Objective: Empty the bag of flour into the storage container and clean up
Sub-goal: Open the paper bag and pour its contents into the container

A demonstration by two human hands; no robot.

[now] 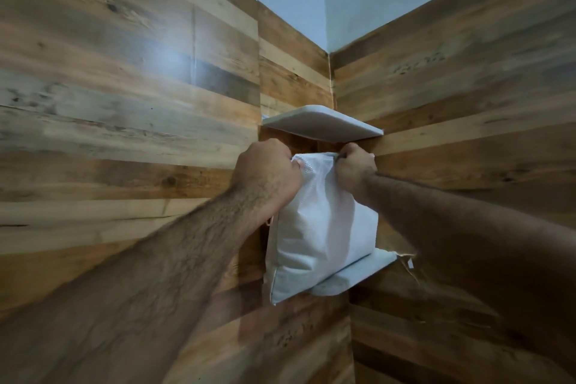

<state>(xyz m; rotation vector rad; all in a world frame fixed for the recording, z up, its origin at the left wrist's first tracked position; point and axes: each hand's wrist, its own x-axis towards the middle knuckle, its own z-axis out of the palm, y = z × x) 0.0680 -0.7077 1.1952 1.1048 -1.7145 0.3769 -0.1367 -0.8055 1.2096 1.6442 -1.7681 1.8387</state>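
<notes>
A bag (pixel 321 227) stands on the lower corner shelf (pixel 358 277), beneath an upper shelf (pixel 321 123). The left hand (pixel 268 171) grips its top left corner, the right hand (pixel 355 165) its top right.

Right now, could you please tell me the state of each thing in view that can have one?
Flour bag: upright, top closed, its base resting on the lower shelf and overhanging the front edge.
Left hand: fingers curled, grips the bag's top left corner.
Right hand: fingers curled, pinches the bag's top right corner.
Lower shelf: bears the bag.
Upper shelf: underside in view; its top is hidden.
</notes>
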